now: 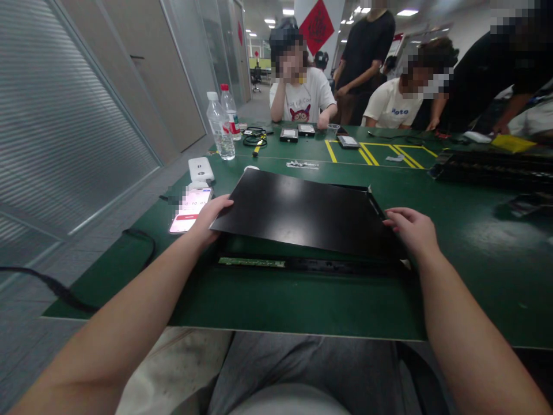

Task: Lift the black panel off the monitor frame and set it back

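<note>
A glossy black flat screen panel (294, 210) lies tilted over a shallow black frame (345, 267), its left side raised. My left hand (211, 216) grips the panel's left edge, thumb on top and the other fingers hidden beneath. At the right edge, my right hand (412, 230) has its fingers curled and pinched together against the panel's side, close to the frame's wall. Along the near side of the frame shows a narrow green circuit board (252, 262).
A phone (190, 210) and a white device (201, 170) lie left of the panel. Two water bottles (220, 127) stand behind them. Hard drives (288, 135) and cables (254, 137) lie at the far side. Black parts (488, 167) are at right. Several people are across the table (302, 311).
</note>
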Demonstrator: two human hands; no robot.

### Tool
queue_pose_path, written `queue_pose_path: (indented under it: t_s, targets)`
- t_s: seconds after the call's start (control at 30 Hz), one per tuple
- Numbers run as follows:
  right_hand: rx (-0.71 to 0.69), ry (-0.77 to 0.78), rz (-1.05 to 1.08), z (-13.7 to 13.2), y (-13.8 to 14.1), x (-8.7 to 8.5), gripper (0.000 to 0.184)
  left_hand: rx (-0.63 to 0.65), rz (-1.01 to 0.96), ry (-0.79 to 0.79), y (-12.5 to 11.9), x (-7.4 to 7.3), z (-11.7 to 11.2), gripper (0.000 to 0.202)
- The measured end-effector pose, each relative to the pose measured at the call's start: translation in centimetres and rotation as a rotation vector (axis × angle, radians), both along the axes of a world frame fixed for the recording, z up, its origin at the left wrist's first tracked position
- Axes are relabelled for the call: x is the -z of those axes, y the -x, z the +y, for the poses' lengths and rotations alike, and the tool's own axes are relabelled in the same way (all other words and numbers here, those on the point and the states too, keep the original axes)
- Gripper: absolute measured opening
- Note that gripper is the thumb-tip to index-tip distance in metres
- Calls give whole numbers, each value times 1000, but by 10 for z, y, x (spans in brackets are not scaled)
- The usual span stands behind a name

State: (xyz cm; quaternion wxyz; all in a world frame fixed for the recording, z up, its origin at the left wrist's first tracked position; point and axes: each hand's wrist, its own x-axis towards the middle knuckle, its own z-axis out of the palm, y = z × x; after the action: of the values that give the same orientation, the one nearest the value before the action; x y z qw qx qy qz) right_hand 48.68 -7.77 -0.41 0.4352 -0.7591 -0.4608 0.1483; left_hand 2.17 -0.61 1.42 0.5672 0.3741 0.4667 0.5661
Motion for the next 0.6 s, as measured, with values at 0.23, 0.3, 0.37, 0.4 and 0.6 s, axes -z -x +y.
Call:
queue_pose_path:
  t_s: [0.23, 0.3, 0.37, 0.4, 0.6]
  targets:
    - [21, 11, -18, -1, 3, -2, 28, -2, 57, 27, -2, -4, -3, 19]
    - [11, 9, -26, -2, 4, -3, 28, -4, 44, 22, -2, -3, -3, 17]
    - [9, 12, -25, -2, 5, -4, 27, 2, 28, 19, 0, -1, -1, 15]
    - [13, 16, -23, -3, 6, -4, 27, 9, 24, 19, 0, 0, -1, 14]
    - [12, 22, -27, -3, 6, -5, 28, -2, 42, -2, 2, 1, -1, 14]
